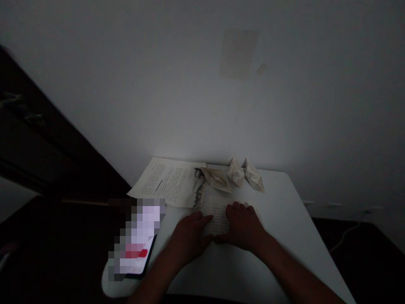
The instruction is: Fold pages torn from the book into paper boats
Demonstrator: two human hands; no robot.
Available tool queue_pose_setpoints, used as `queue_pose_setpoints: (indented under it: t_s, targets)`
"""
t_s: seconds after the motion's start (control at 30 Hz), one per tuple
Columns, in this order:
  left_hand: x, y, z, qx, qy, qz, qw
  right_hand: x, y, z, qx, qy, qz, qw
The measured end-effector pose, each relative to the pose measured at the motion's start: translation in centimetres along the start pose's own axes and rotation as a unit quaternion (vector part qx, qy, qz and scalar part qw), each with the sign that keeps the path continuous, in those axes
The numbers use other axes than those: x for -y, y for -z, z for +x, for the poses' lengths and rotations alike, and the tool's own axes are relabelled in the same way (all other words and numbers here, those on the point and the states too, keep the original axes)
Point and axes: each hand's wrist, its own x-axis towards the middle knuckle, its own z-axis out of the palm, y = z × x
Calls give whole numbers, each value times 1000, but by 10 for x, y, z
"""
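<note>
A small sheet of printed paper lies on the table under both my hands. At its left edge my left hand grips it, with the index finger and thumb on the print. My right hand covers the paper's right part, fingers bent and pressed down on it, thumb near the lower edge. Whether the sheet is folded beneath the hands is hidden. Just beyond it stand three folded paper boats: the left one lies flatter and wider, while the middle boat and the right boat show raised points.
Loose printed pages with a dark picture lie at the back left of the white table. A phone, partly blurred out, rests at the left edge. Behind is a wall; a pale cable hangs at right.
</note>
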Motion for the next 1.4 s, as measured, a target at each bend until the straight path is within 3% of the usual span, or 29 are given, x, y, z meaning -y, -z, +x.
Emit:
queue_pose_setpoints:
  t_s: [0.13, 0.23, 0.5, 1.4]
  targets:
    - [-7, -9, -11, -58, -46, 5, 997, 0, -1, 2, -7, 2, -1, 1000]
    - [-9, -21, -19, -102, -117, -16, 988, 0, -2, 1, -14, 8, -1, 1000]
    - [-1, -31, -18, -175, -156, -44, 971, -2, -2, -2, -4, -5, 19, 1000]
    - [2, -28, -16, -171, -157, -61, 971, -28, 3, -16, 23, -21, 52, 998]
